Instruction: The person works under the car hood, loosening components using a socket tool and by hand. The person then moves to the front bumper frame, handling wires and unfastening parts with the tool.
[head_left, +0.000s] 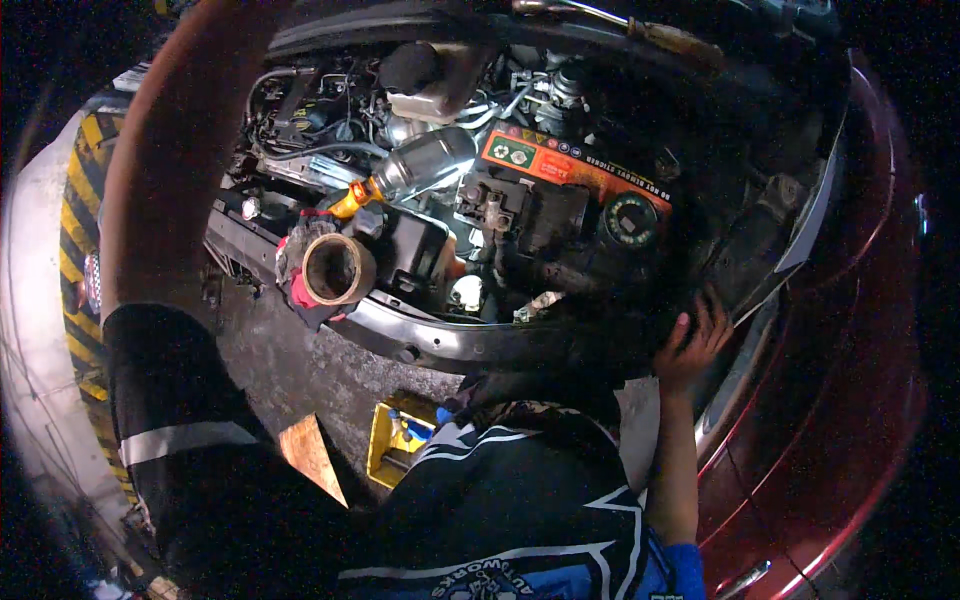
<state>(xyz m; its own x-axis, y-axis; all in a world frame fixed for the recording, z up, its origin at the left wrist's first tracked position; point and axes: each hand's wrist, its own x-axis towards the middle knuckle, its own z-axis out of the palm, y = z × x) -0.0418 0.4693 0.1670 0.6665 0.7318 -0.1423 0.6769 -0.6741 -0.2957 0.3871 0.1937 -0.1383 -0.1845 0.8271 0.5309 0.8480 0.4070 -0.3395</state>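
A car battery (560, 185) with an orange-labelled top is sitting in the engine bay, a yellow tool tray (392, 445) is lying on the floor (290, 360) below, beside black-and-yellow hazard striping (75, 215).

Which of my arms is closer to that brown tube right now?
Left. The left forearm rises just left of the brown tube, apart from it, its hand out of frame. The right hand rests on the engine bay's rim, far to the tube's right.

Car repair workshop, open engine bay (480, 200), battery (570, 180), hazard-striped floor edge (75, 220)
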